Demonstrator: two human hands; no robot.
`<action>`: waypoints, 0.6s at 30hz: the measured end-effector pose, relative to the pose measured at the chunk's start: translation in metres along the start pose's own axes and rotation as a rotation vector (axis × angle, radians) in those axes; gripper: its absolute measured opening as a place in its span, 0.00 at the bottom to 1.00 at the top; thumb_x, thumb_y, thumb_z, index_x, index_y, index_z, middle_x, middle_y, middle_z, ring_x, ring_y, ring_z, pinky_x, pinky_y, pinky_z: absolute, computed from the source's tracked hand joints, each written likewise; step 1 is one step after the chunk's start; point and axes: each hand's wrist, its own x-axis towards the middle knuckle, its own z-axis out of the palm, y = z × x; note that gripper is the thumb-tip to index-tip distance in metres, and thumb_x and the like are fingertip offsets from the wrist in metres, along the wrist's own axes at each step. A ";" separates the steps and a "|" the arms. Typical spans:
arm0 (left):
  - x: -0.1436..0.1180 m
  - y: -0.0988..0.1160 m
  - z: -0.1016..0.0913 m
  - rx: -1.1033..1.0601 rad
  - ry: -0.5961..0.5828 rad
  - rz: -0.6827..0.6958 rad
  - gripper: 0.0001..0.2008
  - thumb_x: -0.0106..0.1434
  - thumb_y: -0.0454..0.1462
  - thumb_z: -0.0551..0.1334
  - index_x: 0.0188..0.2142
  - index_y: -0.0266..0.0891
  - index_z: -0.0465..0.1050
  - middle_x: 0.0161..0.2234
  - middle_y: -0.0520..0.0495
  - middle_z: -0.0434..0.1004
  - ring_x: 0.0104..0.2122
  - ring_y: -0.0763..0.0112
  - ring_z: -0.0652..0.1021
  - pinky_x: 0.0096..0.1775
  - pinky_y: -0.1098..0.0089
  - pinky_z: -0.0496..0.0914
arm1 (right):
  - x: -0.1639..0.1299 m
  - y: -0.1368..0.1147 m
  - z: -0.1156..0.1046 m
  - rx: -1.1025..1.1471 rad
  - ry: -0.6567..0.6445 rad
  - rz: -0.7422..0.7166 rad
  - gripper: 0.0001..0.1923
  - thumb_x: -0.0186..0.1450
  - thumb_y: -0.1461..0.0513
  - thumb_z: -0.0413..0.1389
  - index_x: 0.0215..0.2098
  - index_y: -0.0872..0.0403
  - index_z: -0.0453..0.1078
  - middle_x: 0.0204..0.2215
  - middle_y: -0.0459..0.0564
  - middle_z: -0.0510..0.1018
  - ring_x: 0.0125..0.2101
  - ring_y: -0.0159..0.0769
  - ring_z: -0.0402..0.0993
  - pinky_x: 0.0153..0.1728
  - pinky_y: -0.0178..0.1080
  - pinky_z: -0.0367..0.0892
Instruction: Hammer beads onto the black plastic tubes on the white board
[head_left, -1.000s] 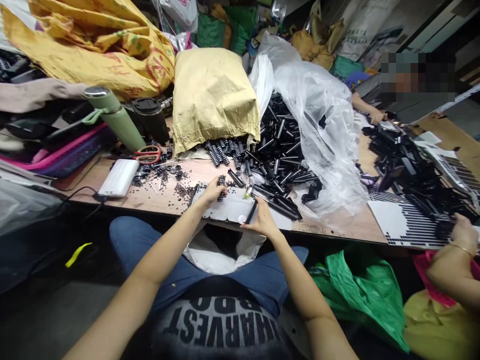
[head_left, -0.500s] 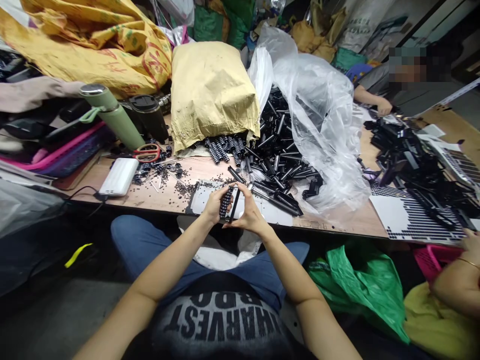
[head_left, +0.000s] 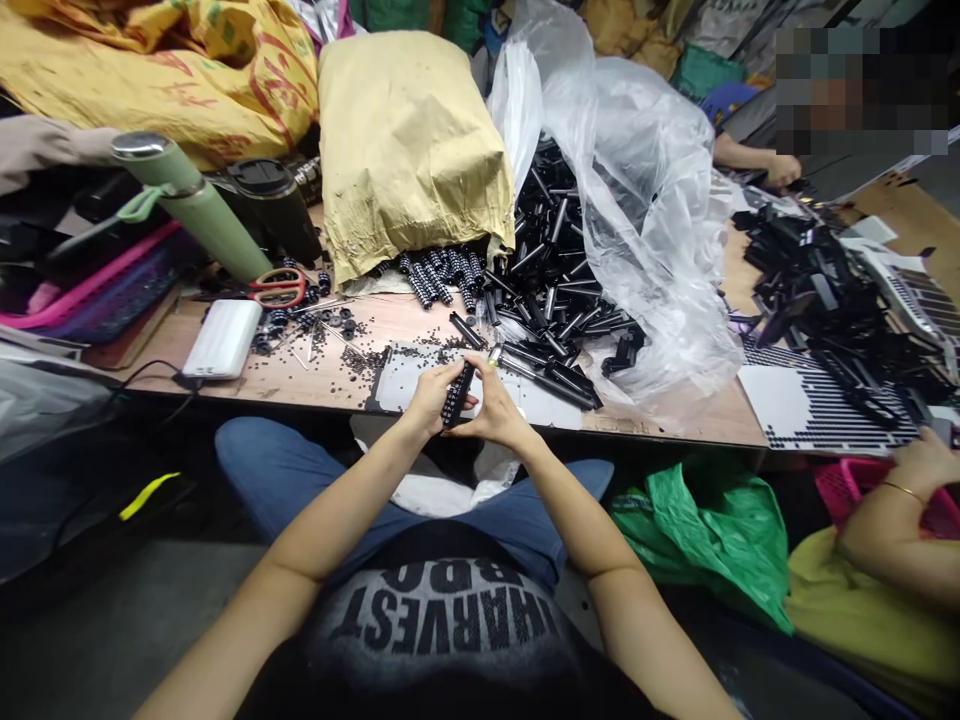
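My left hand (head_left: 427,398) is closed around a black piece with rows of small white characters (head_left: 454,398), held upright just over the table's front edge. From the other side, my right hand (head_left: 498,410) grips a slim black bar between thumb and fingertips. The bar lies against the marked piece, and where one ends and the other begins is hard to make out. Under the hands lies a pale grey sheet (head_left: 397,382) with tiny black bits on it. Black tubes (head_left: 551,380) rest just beyond my right hand.
A yellow paper sack (head_left: 416,150) spills black-and-white ringed rods (head_left: 435,275). Beside it, a clear plastic bag (head_left: 652,200) holds many black tubes. Scissors (head_left: 277,288), a white power bank (head_left: 223,340) and a green flask (head_left: 195,215) stand left. Co-workers' hands (head_left: 784,170) show at right.
My right hand has brought the slim black bar left against the marked piece in my left hand; before, a gap separated them. The whole view has shifted slightly.
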 end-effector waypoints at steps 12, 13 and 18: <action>0.029 -0.050 -0.037 1.349 -0.059 0.790 0.22 0.64 0.31 0.56 0.58 0.32 0.67 0.45 0.34 0.70 0.47 0.57 0.72 0.50 0.58 0.67 | -0.013 0.034 0.040 -0.266 0.051 0.241 0.43 0.57 0.60 0.61 0.65 0.62 0.48 0.59 0.67 0.61 0.61 0.50 0.55 0.61 0.52 0.56; 0.031 -0.052 -0.042 1.477 -0.084 0.831 0.22 0.65 0.30 0.53 0.58 0.31 0.67 0.45 0.33 0.71 0.46 0.57 0.72 0.49 0.58 0.67 | -0.017 0.040 0.032 -0.329 0.048 0.269 0.40 0.59 0.59 0.60 0.64 0.62 0.50 0.59 0.66 0.62 0.60 0.50 0.56 0.59 0.51 0.57; 0.038 -0.049 -0.060 1.839 -0.148 1.103 0.20 0.68 0.29 0.49 0.57 0.34 0.67 0.46 0.35 0.74 0.42 0.58 0.73 0.42 0.58 0.65 | -0.030 0.072 -0.023 -0.839 0.121 0.607 0.13 0.68 0.59 0.51 0.47 0.58 0.68 0.46 0.62 0.72 0.48 0.49 0.64 0.46 0.48 0.60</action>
